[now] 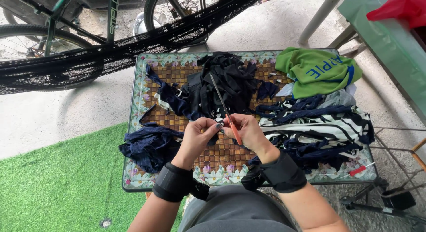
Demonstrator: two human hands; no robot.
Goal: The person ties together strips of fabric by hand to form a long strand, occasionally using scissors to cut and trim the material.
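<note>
Two hands meet just above the near middle of the table (133, 170), both wrists wrapped in black bands. Right hand (249, 133) is closed around the orange handles of a pair of scissors (224, 108), blades slanting up and away from the grip, seemingly so the cutting edge stays in line of sight. Left hand (197, 136) pinches, thumb against fingers, a small piece of dark fabric strip (214, 138) right beside the scissor handles (exact hold on the strip is partly hidden by the fingers); it is held close to the blades' pivot, likely to keep the cloth taut. Left of the grip, a bundle of navy strips (151, 145) hangs over the table edge. Right of the grip lies a striped navy-and-white cloth pile (324, 125), with a small red-handled tool (359, 170) at the near-right corner. Beyond the blade tips sits a heap of black cut cloth (226, 79), within easy reach. Farther right, a green shirt (317, 70). Past the table, a black net (88, 59) hangs before a bicycle (53, 23).
</note>
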